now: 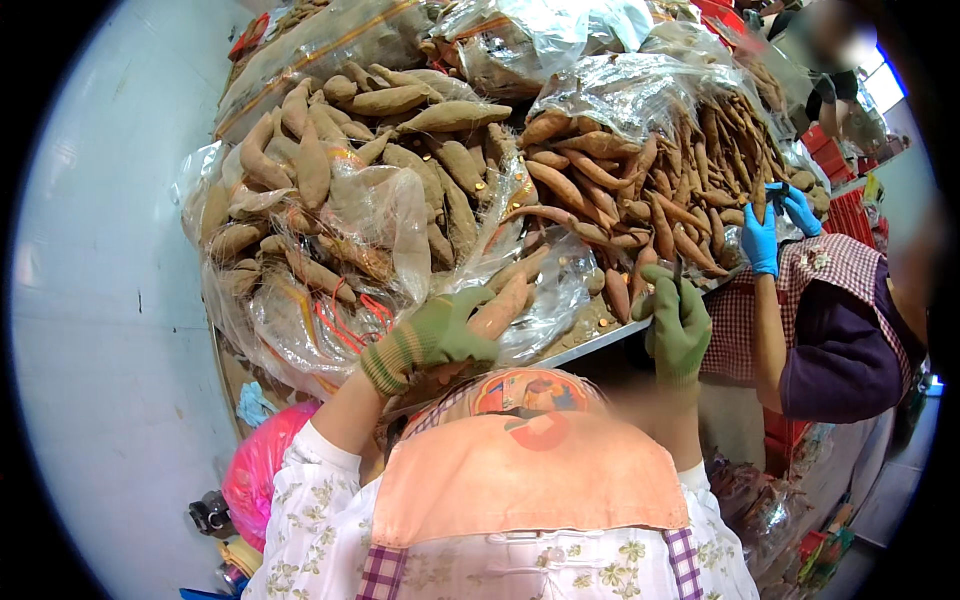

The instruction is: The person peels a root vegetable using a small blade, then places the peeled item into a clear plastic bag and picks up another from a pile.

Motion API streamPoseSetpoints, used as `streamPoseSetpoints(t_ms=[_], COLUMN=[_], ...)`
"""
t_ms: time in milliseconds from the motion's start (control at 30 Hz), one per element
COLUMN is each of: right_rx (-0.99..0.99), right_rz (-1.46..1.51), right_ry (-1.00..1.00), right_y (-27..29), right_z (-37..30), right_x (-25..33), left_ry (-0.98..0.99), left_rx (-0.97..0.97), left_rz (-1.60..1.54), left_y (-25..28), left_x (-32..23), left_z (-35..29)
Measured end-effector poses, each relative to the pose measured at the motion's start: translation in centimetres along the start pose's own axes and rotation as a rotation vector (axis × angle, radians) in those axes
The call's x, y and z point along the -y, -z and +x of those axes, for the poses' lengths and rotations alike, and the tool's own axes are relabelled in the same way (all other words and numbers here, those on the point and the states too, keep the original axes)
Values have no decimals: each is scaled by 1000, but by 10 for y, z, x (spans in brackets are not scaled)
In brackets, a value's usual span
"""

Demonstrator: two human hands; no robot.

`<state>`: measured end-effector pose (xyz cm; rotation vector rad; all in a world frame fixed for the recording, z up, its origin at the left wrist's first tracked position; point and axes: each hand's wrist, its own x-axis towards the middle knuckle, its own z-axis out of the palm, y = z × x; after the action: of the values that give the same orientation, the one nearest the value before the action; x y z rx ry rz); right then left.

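My left hand (432, 338), in a green knit glove, is closed around a long sweet potato (506, 303) at the near edge of the table. My right hand (676, 324), also green-gloved, grips a small dark-bladed tool (678, 274) held upright, close to the right pile of thin sweet potatoes (640, 190). A larger heap of fat sweet potatoes (380, 160) lies in clear plastic bags to the left.
A co-worker in blue gloves (762, 238) and a checked apron works at the table's right side. The metal table edge (590, 345) runs between us. A pink bag (258, 470) sits on the floor at lower left. Red crates (850, 215) stand at right.
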<state>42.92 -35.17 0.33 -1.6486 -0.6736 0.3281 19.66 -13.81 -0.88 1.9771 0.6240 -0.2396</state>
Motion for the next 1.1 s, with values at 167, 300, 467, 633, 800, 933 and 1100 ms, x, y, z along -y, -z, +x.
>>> streamPoseSetpoints(t_ms=[167, 300, 467, 633, 800, 933, 1100], right_rx=[-85, -114, -89, -73, -9, 11, 218], right_rz=[24, 33, 29, 47, 15, -17, -108], right_ry=[-355, -230, -289, -302, -305, -12, 88], right_y=[25, 25, 22, 17, 3, -18, -37], right_z=[-22, -26, -28, -32, -29, -27, -27], right_x=[-11, -27, -17, -25, -30, -42, -47], left_ry=[32, -186, -161, -94, 8, 107, 125], left_rx=[100, 22, -194, -208, -331, -354, -425], left_rz=[129, 63, 170, -107, -106, -25, 126], left_y=[-5, -37, -75, -75, -85, -87, -83], left_x=[-7, 7, 17, 11, 42, 52, 61], left_z=[45, 78, 77, 51, 39, 37, 27])
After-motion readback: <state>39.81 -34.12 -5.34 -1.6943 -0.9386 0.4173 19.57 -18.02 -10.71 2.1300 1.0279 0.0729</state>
